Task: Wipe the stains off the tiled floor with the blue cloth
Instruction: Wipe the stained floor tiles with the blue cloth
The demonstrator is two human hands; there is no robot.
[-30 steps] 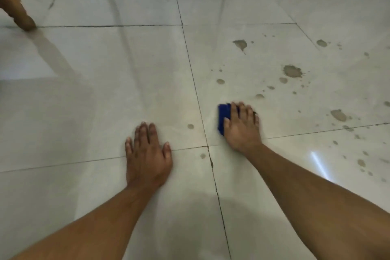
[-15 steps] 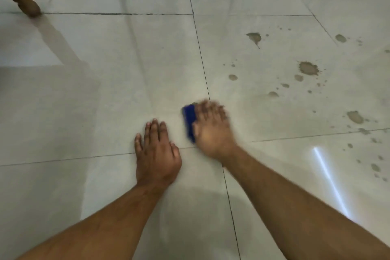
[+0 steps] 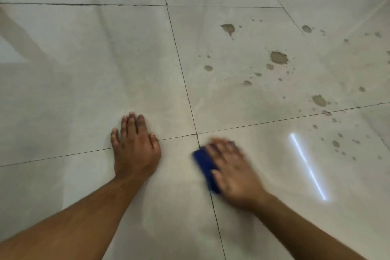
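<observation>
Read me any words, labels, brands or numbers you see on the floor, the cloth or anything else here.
None: no text shows anywhere.
Blue cloth, under the right hand: no label visible, and it is motion-blurred.
Tiled floor: only grout lines and brown stains.
Left hand: flat on the floor, nothing written.

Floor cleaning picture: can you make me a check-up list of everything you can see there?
Surface: pale tiled floor, dark grout lines, a bright light streak at right.
Job's things: blue cloth flat on the floor; brown stains spattered at upper right, unwiped.
Clutter: nothing seen.
Grippers: left hand flat on the floor; right hand blurred, pressing the cloth.
Cables: nothing seen.
Surroundings: only more tiles.
</observation>
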